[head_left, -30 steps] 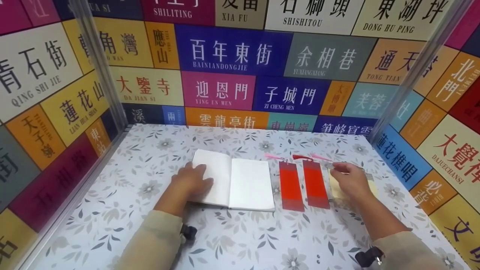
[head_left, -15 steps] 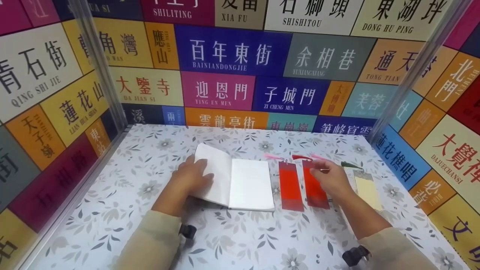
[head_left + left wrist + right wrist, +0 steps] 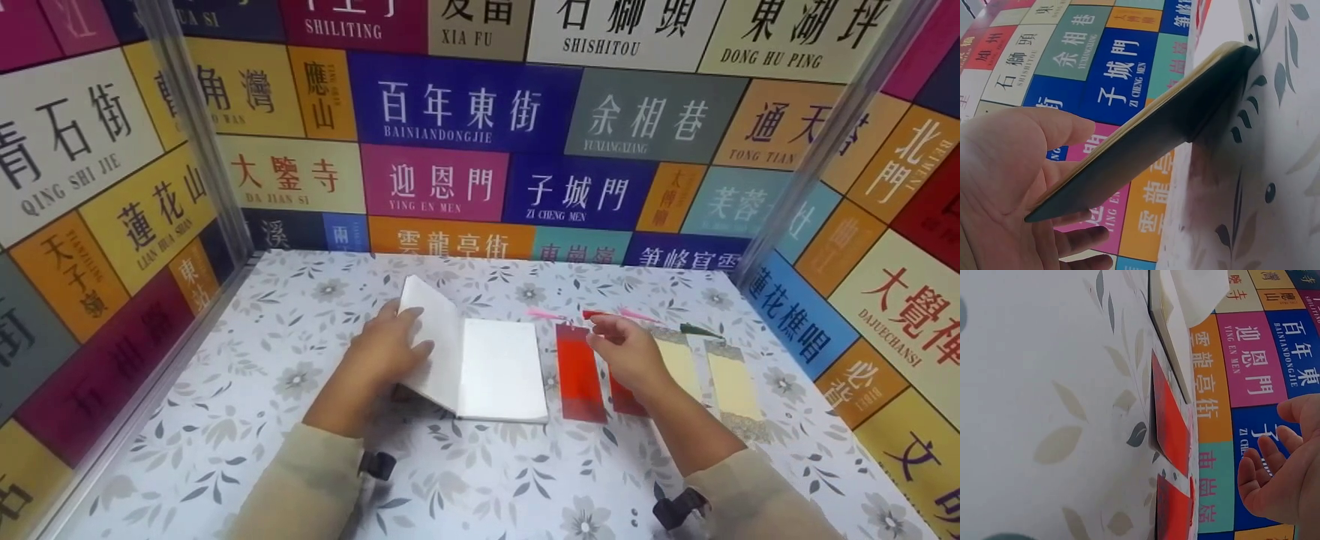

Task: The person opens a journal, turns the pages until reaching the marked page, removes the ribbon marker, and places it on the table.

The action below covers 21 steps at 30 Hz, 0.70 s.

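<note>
An open notebook [image 3: 501, 367] with blank white pages lies on the table, its left half tilted up. My left hand [image 3: 386, 345] grips that raised half, thumb on the page side and fingers behind the dark cover [image 3: 1129, 163]. My right hand [image 3: 630, 352], fingers loosely curled and holding nothing, hovers over the second red bookmark [image 3: 627, 399], hiding much of it. To its left lies another red bookmark [image 3: 580, 375] with a pink tassel. In the right wrist view the hand [image 3: 1280, 464] stands clear of both red bookmarks.
Two cream bookmarks, one partly behind my right arm [image 3: 679, 367] and one farther right [image 3: 735, 382], lie on the floral tabletop [image 3: 480, 487]. A dark green tassel [image 3: 701, 330] is above them. Sign-printed panels [image 3: 465, 97] close off the back and sides.
My right hand has moved left from the cream bookmarks to above the red ones, uncovering the cream pair. My left hand has tilted the notebook's left half up and rightward.
</note>
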Tool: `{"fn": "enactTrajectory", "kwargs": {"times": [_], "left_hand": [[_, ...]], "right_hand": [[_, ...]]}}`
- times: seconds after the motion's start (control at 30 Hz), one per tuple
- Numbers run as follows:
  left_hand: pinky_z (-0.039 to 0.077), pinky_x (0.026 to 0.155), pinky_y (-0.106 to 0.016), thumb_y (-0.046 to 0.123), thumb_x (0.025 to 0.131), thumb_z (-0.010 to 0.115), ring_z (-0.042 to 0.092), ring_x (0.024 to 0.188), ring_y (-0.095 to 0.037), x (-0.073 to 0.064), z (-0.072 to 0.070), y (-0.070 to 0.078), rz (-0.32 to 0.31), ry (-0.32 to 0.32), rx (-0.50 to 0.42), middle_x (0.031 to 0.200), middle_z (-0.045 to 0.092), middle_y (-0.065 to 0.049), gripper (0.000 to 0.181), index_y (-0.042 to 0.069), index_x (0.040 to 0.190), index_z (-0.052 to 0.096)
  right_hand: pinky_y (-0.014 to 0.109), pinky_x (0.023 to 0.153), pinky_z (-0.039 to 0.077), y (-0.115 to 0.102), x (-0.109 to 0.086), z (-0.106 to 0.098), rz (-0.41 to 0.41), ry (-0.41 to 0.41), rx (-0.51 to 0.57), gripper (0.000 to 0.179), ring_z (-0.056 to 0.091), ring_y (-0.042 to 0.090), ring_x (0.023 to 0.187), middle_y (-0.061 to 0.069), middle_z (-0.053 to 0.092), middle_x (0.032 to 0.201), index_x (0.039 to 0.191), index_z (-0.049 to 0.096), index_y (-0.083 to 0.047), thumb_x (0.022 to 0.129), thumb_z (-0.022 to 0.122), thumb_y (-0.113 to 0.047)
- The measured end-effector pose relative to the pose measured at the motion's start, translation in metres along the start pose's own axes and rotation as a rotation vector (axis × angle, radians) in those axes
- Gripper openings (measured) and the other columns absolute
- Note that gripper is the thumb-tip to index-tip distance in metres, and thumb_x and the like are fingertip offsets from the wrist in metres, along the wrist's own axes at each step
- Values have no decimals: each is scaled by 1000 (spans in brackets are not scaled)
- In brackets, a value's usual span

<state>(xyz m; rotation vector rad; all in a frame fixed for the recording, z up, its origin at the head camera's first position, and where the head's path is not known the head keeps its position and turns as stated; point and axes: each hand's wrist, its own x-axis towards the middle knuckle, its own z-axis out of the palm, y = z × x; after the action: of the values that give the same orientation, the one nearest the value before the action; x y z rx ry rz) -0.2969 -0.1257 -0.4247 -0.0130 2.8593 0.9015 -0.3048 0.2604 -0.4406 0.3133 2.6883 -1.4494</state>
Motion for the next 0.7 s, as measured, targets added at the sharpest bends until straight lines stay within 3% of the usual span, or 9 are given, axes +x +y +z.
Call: {"fn": "enactTrajectory", "kwargs": {"times": [0.37, 0.53, 0.7], "left_hand": [[30, 129, -68, 33, 101, 69, 22, 167, -35, -8, -4, 9, 33, -4, -82, 182, 15, 5, 69, 41, 164, 40], [31, 128, -68, 21, 95, 70, 24, 167, -33, -12, -5, 14, 113, 2, -83, 181, 17, 8, 77, 44, 162, 42], [32, 129, -65, 21, 91, 71, 28, 166, -31, -19, -2, 22, 216, 28, -34, 180, 22, 8, 79, 41, 163, 43]], "right_hand": [[47, 121, 50, -14, 0, 22, -72, -17, 82, 55, 56, 27, 145, 1, 61, 153, 156, 55, -30, 104, 69, -42], [45, 121, 51, -23, -2, 35, -78, -42, 120, 54, 55, 24, 147, -5, 61, 154, 155, 55, -35, 104, 69, -43], [41, 119, 53, -30, -6, 46, -103, -58, 160, 56, 56, 20, 147, -10, 60, 156, 154, 55, -38, 101, 72, -45]]}}
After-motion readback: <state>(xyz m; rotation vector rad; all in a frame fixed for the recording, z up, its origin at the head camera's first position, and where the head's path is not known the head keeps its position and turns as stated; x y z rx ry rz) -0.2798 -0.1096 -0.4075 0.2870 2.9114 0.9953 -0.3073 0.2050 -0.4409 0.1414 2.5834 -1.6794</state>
